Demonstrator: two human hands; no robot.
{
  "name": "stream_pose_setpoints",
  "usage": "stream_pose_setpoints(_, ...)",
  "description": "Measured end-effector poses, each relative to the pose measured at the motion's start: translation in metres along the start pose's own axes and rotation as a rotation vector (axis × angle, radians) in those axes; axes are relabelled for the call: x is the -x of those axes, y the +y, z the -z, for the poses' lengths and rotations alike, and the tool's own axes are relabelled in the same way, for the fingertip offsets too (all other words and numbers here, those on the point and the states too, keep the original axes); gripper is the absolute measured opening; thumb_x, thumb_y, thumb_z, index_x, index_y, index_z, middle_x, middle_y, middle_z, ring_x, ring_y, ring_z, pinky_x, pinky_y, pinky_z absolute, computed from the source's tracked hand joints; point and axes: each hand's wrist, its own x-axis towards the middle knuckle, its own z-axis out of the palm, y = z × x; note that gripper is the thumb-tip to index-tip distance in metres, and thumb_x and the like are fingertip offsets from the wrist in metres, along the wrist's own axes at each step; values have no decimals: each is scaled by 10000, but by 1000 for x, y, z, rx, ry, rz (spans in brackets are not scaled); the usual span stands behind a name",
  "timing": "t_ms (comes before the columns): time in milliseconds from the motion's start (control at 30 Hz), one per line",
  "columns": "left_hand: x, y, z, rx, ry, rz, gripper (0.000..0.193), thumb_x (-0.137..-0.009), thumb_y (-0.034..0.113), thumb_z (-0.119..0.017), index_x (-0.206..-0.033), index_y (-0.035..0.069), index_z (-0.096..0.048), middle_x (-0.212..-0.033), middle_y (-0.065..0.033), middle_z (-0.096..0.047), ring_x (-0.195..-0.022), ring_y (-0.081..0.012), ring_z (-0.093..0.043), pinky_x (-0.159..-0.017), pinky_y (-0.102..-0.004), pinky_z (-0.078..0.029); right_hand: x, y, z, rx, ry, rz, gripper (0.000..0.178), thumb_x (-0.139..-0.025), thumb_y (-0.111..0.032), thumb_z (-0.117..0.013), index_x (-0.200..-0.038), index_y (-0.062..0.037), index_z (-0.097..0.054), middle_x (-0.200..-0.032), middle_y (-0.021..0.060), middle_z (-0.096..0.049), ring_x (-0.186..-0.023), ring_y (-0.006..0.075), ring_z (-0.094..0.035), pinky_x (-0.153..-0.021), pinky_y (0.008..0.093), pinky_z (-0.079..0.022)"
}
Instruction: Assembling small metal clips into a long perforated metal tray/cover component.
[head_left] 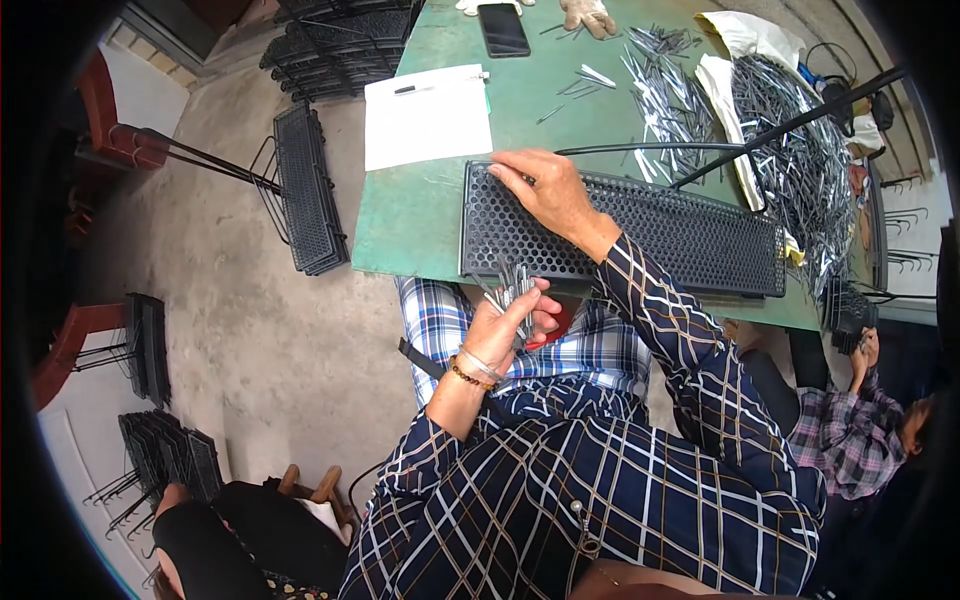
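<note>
My left hand (500, 325) is closed round a bundle of thin dark and silvery strips (510, 288), just below the table's near edge. Above it, a black perforated metal rack panel (660, 226) lies along that edge, with a rim around it and long thin rods running off behind. My right hand (555, 195) reaches over the panel's left part. Its thumb and forefinger are pinched close together at the far left corner of the rim; whatever is between them is too small to make out.
Loose strips (670, 110) lie heaped on the green table (400, 235), beside a full white sack (720, 85). A notebook with a pen (425, 120), a phone (503, 30) and a glove (588, 15) lie farther back. Similar racks (305, 190) stand leftward. Co-workers (850, 430) sit at both sides.
</note>
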Motion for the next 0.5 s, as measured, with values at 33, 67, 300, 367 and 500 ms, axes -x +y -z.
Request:
stream_pose_setpoints(33,0,0,0,-10,-4,-4,279,-930,197,-531,-1128,1,-519,-878,-114,-650,-694,-122,-626,-547,-223,-491,0,-1,0,-1,-1,0,190,-826,-156,-648,-947,-10,-669,-894,143,-672,-798,284,-645,-702,341,-501)
stream_pose_setpoints(67,0,0,1,-9,-3,-4,279,-930,197,-531,-1128,1,-519,-878,-114,-650,-694,-122,-626,-547,-223,-491,0,-1,0,-6,-1,-1,188,-827,-153,-646,-944,-8,-668,-890,144,-672,-795,286,-643,-699,341,-500)
stream_pose_setpoints(300,-1,-1,-2,11,-19,2,271,-925,195,-539,-1120,7,-531,-873,-118,-653,-686,-119,-615,-530,-222,-475,6,2,-5,34,47,-4,164,-830,-151,-631,-914,-13,-661,-886,141,-659,-805,315,-621,-699,371,-496)
stream_pose_setpoints(367,-3,1,-2,21,-26,22,268,-924,195,-542,-1116,8,-539,-872,-120,-654,-683,-117,-612,-525,-220,-469,5,3,-3,83,29,-10,173,-828,-146,-636,-932,-10,-660,-910,143,-653,-820,305,-623,-703,365,-496)
stream_pose_setpoints(500,-1,1,1,0,3,37,270,-925,198,-545,-1108,0,-555,-875,-120,-658,-667,-113,-598,-526,-218,-457,6,-6,5,94,37,-5,188,-826,-135,-636,-964,-10,-654,-963,146,-632,-846,314,-615,-719,366,-496)
